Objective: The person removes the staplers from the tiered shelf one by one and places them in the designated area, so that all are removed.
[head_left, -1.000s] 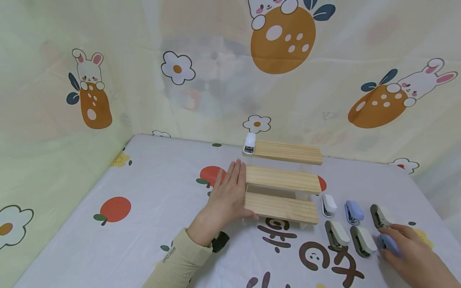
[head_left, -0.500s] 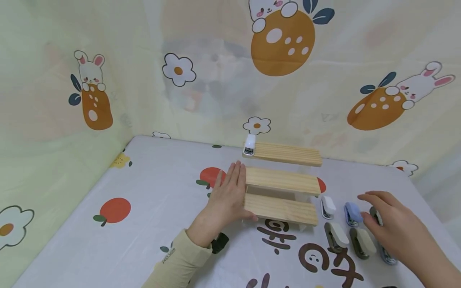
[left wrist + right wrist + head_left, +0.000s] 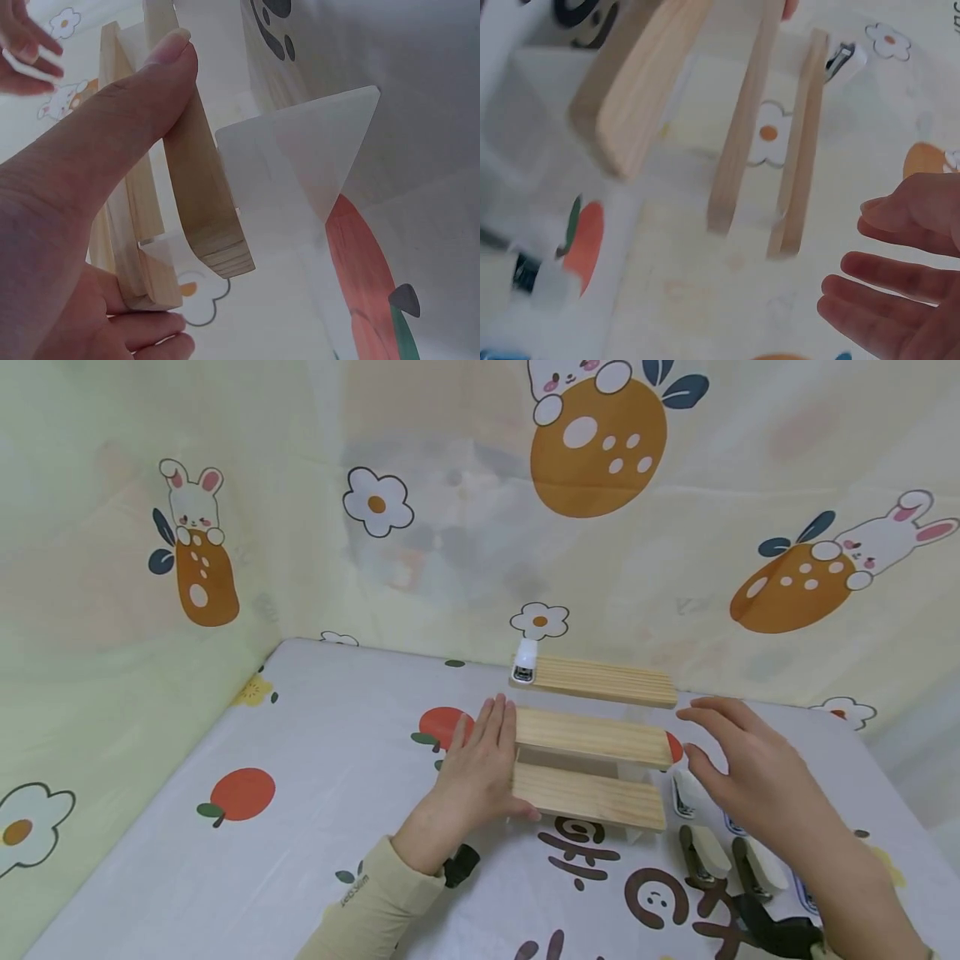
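A three-tier rack has wooden boards (image 3: pixel 592 797) on clear supports. A white stapler (image 3: pixel 525 662) stands at the left end of its rear, top board (image 3: pixel 600 682). My left hand (image 3: pixel 480 768) rests against the rack's left end with fingers straight; its thumb (image 3: pixel 169 56) lies on the front board. My right hand (image 3: pixel 750 768) hovers beyond the right end, fingers apart and slightly bent, holding nothing. Beneath it are a partly covered white stapler (image 3: pixel 684 795) and a mostly hidden blue stapler (image 3: pixel 733 824). Two grey-and-cream staplers (image 3: pixel 705 852) lie nearer.
Another blue stapler (image 3: pixel 805 895) shows partly behind my right wrist, which wears a black strap (image 3: pixel 776 931). A printed white cloth (image 3: pixel 337 702) covers the table. Patterned curtains (image 3: pixel 450 560) stand behind and at the sides.
My right hand has left the blue stapler at the far right and moved left and back toward the rack's right end. The left hand has stayed at the left end.
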Demonstrator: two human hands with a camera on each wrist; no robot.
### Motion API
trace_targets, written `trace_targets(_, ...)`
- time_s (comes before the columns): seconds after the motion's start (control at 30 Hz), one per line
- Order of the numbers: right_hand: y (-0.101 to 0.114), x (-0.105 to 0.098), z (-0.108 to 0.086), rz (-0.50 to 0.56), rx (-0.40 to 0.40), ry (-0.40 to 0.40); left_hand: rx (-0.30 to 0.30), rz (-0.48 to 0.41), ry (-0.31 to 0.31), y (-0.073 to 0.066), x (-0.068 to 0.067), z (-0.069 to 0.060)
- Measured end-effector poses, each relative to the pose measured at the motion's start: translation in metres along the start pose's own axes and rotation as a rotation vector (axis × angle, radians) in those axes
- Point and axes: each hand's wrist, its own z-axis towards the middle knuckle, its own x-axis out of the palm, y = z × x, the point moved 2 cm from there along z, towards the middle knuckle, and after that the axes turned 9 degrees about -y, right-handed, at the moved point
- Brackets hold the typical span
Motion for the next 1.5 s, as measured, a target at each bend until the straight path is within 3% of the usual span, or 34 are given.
trace_targets(0.2,0.019,0.008,0.018,0.031,-0.041,-0.025,0.004,0.005,-0.001,-0.001,0.000,0.001)
trace_targets(0.53,0.041,0.022,0.042,0.087,-0.053,0.005,0.004,0.023,0.005,-0.003,0.003,0.003)
trace_targets(0.8,0.049,0.035,0.058,0.111,-0.103,-0.019,-0.005,0.030,0.021,-0.004,0.000,0.003)
trace_targets(1.03,0.053,0.048,0.069,0.140,-0.100,-0.016,-0.008,0.039,0.033,-0.004,0.000,0.003)
trace_targets(1.5,0.072,0.072,0.093,0.187,-0.055,0.093,-0.014,0.049,0.051,0.000,0.001,0.001)
